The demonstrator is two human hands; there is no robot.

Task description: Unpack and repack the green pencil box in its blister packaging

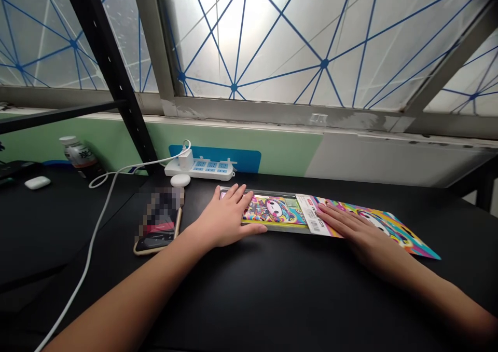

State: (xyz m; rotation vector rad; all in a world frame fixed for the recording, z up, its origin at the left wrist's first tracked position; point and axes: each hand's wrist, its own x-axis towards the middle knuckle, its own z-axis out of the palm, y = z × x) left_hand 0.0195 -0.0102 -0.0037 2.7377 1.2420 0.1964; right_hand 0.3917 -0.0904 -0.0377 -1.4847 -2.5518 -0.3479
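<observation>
A flat clear case with a bright cartoon picture (274, 210) lies on the black table (272, 289). Beside it on the right lies a colourful printed sheet with a white label strip (389, 226), its left end overlapping the case. My left hand (225, 217) rests flat on the left end of the case, fingers stretched out. On the sheet lies my right hand (360, 232), also flat with fingers spread, just right of the label strip. Neither hand grips anything.
A phone (159, 221) lies left of my left hand. Behind it sit a white power strip (202, 169) with a charger and cable (93, 232), a small white round case (180, 180), a bottle (81, 157) and an earbud case (37, 182). A black shelf post (112, 77) rises at left.
</observation>
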